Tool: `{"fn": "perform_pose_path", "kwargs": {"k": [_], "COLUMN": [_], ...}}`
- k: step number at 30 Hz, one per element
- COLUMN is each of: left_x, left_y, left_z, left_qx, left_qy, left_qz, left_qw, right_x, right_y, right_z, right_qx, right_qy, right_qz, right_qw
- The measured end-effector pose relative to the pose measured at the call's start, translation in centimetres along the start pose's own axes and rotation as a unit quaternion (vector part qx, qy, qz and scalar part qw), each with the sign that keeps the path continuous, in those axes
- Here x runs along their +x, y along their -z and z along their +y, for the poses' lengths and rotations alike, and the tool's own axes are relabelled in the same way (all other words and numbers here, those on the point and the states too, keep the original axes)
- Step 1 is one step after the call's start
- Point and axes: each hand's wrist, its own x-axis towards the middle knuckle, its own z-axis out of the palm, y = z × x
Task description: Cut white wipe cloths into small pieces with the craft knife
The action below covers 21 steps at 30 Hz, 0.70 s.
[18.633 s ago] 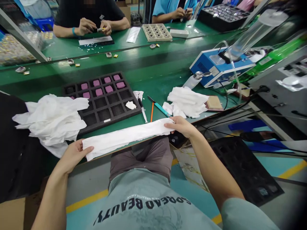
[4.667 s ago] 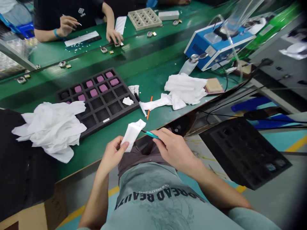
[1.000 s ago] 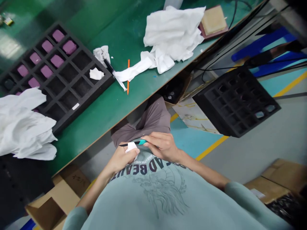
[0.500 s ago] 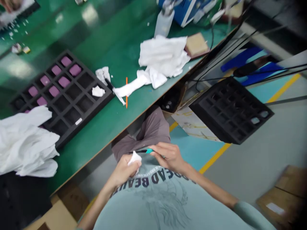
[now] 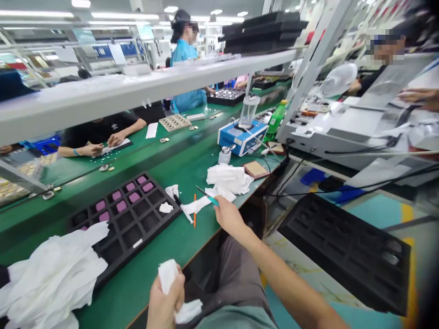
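My right hand (image 5: 228, 214) pinches teal tweezers (image 5: 207, 196) at the counter's (image 5: 192, 167) near edge; my left hand (image 5: 166, 297) clutches a white wipe (image 5: 168, 274). The black foam tray (image 5: 137, 228) holds pink parts (image 5: 125, 197) in its far compartments.

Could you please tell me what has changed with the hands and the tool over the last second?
The right hand has reached out from the lap to the table edge, carrying the teal tool. The left hand has stayed low, still gripping the white cloth. The black tray and cloth piles lie as before.
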Motion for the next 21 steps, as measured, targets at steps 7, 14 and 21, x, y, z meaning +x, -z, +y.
{"fn": "perform_pose_path", "kwargs": {"k": [7, 14, 21], "left_x": [1.9, 2.7, 3.2], "left_y": [1.0, -1.6, -1.3], "left_z": [1.8, 1.2, 1.6], "left_qx": [-0.204, -0.247, -0.170], "left_qy": [0.019, 0.023, -0.100], "left_qz": [0.037, -0.047, 0.075], "left_qw": [0.978, 0.968, 0.978], "right_x": [1.4, -8.1, -5.2], "right_y": [-0.4, -2.3, -1.0], "right_z": [-5.1, -7.9, -7.2], "right_qx": [0.007, 0.340, 0.434], "right_qy": [0.075, 0.203, 0.065], "right_qz": [0.071, -0.096, -0.072], "right_qw": [0.995, 0.913, 0.896]}}
